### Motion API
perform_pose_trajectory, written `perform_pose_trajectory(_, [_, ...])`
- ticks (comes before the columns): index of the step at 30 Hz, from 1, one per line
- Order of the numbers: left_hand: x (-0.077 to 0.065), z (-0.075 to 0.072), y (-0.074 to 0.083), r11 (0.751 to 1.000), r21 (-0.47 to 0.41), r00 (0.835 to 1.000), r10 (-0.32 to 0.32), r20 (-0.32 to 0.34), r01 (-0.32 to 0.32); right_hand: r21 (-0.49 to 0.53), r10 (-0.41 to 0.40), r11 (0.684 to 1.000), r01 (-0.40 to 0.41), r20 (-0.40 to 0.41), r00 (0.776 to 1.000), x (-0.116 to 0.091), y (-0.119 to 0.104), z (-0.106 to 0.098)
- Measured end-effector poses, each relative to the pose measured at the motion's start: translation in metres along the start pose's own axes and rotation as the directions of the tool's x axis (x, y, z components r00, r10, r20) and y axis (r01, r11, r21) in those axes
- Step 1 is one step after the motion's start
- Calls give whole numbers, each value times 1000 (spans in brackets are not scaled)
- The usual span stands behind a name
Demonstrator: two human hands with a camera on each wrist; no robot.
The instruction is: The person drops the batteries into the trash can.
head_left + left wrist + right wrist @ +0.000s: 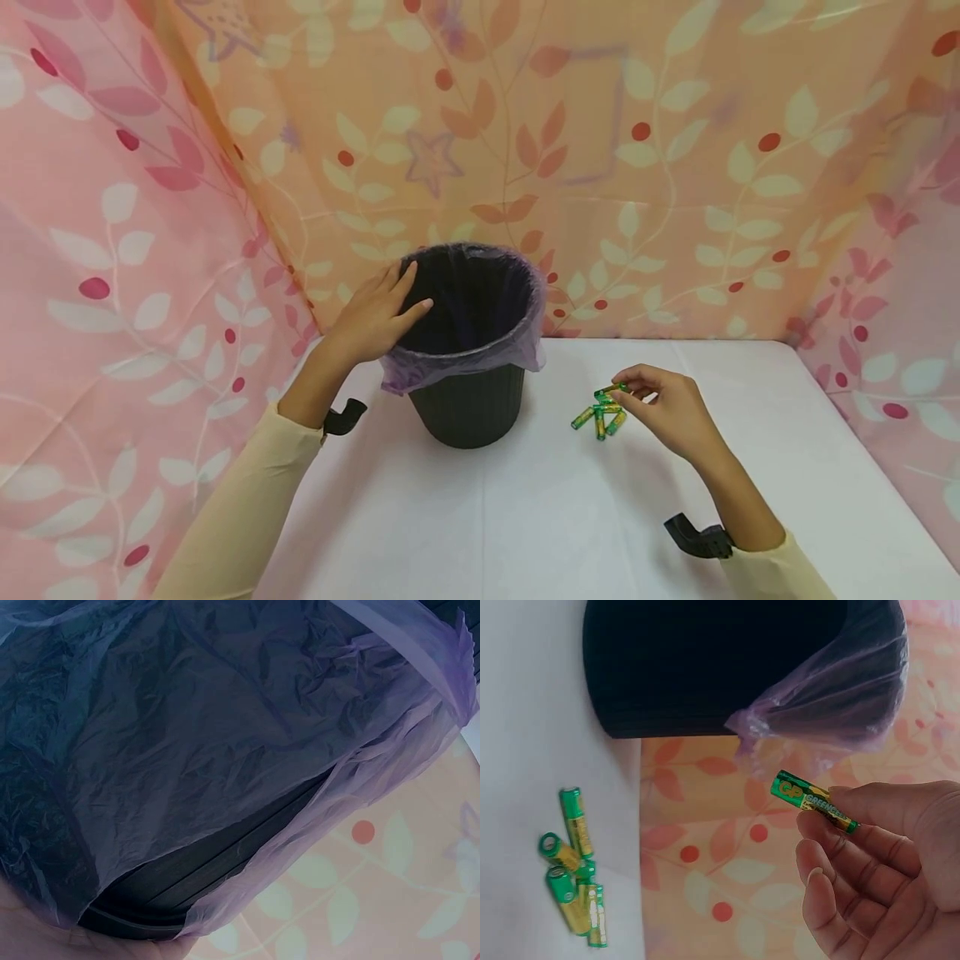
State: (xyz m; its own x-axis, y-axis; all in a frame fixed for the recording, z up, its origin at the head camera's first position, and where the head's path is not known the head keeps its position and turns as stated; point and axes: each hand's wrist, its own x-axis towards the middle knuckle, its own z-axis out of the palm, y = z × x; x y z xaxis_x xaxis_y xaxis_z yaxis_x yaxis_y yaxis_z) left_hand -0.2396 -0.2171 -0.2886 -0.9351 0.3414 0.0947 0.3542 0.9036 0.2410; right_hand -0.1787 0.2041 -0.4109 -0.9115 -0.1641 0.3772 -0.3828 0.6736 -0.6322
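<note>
A black waste bin (468, 408) stands upright on the white table, with a thin purple liner bag (534, 333) folded over its rim. My left hand (378, 312) rests on the left side of the rim, fingers extended and thumb over the opening. In the left wrist view only part of that hand (97, 945) shows, against the lined rim. Between thumb and fingertips, my right hand (663, 404) pinches a green and gold battery (814, 801) above the table. Several similar batteries (574, 900) lie in a loose pile below it, right of the bin.
The white table (562, 517) carries the bin and batteries. Patterned cloth (675, 208) hangs behind it, with pink leaf-print cloth (150, 275) along the left and more on the right. A black wrist mount (701, 537) sits on the right forearm.
</note>
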Motion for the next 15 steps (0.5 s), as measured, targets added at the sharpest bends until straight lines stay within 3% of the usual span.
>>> perform_pose_trajectory(15, [-2, 0, 2, 1000, -12, 1000, 2, -20, -2, -9, -166, 986, 166, -20, 986, 26, -46, -20])
